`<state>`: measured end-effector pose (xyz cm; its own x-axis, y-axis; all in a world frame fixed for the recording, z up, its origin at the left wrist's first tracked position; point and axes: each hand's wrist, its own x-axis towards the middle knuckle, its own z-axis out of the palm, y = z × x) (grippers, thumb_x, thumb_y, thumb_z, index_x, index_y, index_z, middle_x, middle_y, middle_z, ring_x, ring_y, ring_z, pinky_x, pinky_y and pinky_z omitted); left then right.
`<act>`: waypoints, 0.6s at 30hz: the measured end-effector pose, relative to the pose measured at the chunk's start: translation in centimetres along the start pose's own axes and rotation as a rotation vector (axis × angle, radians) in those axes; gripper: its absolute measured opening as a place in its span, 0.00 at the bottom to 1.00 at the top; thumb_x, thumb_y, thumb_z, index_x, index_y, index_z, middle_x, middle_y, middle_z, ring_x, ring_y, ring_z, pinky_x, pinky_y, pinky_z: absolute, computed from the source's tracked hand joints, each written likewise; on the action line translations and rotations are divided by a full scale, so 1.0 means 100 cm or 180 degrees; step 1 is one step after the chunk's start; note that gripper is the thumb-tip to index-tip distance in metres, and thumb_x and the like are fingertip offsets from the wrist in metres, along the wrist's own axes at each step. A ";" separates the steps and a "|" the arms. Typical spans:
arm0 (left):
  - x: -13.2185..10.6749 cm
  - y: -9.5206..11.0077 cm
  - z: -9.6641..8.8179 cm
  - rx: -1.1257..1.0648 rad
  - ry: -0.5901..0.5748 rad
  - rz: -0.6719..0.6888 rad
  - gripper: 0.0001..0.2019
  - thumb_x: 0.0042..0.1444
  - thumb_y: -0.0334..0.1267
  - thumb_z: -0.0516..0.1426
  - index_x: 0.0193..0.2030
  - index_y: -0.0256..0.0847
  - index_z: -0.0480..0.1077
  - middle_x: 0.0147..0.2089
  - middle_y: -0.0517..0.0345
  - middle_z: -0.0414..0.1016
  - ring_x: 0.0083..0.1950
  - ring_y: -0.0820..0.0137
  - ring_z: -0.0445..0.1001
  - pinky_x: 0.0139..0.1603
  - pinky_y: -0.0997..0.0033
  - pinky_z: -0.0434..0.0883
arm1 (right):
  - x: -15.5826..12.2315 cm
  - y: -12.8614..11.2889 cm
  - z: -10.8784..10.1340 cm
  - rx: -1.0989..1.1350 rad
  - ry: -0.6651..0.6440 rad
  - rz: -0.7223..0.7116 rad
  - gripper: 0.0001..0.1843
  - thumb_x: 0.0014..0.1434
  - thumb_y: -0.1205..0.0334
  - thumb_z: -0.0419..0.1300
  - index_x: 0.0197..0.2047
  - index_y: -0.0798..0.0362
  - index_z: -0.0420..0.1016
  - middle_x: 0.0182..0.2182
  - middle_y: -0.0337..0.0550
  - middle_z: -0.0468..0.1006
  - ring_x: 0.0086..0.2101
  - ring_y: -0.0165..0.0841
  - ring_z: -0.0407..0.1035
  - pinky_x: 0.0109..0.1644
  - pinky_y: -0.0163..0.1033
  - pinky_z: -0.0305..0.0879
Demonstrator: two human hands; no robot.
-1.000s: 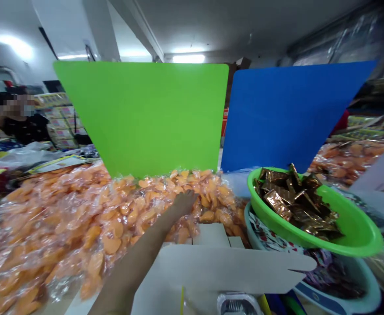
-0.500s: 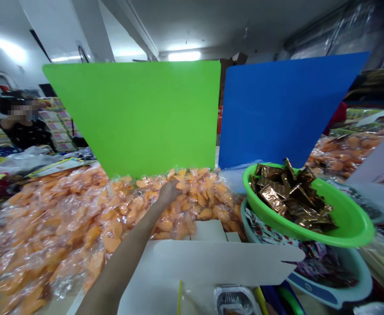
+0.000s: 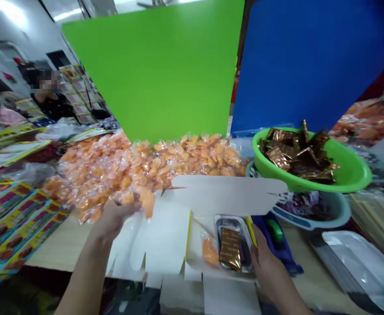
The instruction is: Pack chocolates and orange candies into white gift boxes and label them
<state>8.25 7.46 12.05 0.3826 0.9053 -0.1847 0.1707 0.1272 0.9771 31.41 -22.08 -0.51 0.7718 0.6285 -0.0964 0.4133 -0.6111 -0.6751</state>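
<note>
My left hand [image 3: 115, 218] is closed on an orange piece in clear film [image 3: 147, 201], held just left of the white box's raised flap. My right hand [image 3: 266, 251] grips the right wall of the open cardboard box [image 3: 195, 251], which has yellow edges. Inside the box lie a foil tray [image 3: 244, 253] with a brown-gold sachet [image 3: 230, 249] in it, a wrapped orange piece [image 3: 209, 251] and a thin stick. Behind the box spreads a large pile of wrapped orange pieces [image 3: 113, 170].
A green basin [image 3: 352, 170] of brown sachets sits on a pale blue basin [image 3: 339, 212] at right. Near it are a blue tape dispenser [image 3: 282, 245] and stacked foil trays [image 3: 352, 258]. Printed boxes [image 3: 11, 223] stand left. Green [image 3: 159, 74] and blue [image 3: 303, 65] panels rise behind. People work far left.
The view has tipped downward. My left hand has drawn back from the pile towards the box with an orange piece in it. My right hand now shows clearly at the box's right side.
</note>
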 end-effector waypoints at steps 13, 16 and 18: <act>-0.065 -0.042 0.116 0.0814 -0.0433 0.0377 0.40 0.50 0.53 0.59 0.64 0.39 0.46 0.56 0.43 0.64 0.45 0.65 0.71 0.30 0.72 0.70 | -0.001 -0.007 0.002 -0.0302 -0.0108 -0.0513 0.28 0.64 0.61 0.37 0.66 0.58 0.45 0.50 0.59 0.72 0.35 0.40 0.75 0.36 0.41 0.66; -0.073 -0.047 0.129 0.1289 -0.0745 0.0810 0.34 0.55 0.53 0.53 0.65 0.41 0.48 0.62 0.41 0.59 0.52 0.60 0.69 0.44 0.61 0.72 | -0.001 -0.006 0.003 -0.0369 -0.0096 -0.0453 0.29 0.65 0.58 0.36 0.67 0.58 0.44 0.49 0.59 0.72 0.36 0.41 0.75 0.35 0.42 0.66; -0.081 -0.054 0.135 0.1816 -0.0906 0.1220 0.29 0.57 0.51 0.52 0.63 0.40 0.55 0.63 0.42 0.60 0.59 0.54 0.64 0.56 0.52 0.64 | -0.002 -0.006 0.002 -0.0377 -0.0117 -0.0410 0.29 0.65 0.54 0.35 0.66 0.56 0.44 0.52 0.59 0.70 0.40 0.43 0.74 0.37 0.43 0.67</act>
<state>16.54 -6.00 6.86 0.7174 0.6939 0.0621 0.3933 -0.4770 0.7860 30.86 -21.74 -0.23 0.6914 0.7212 -0.0427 0.5634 -0.5753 -0.5929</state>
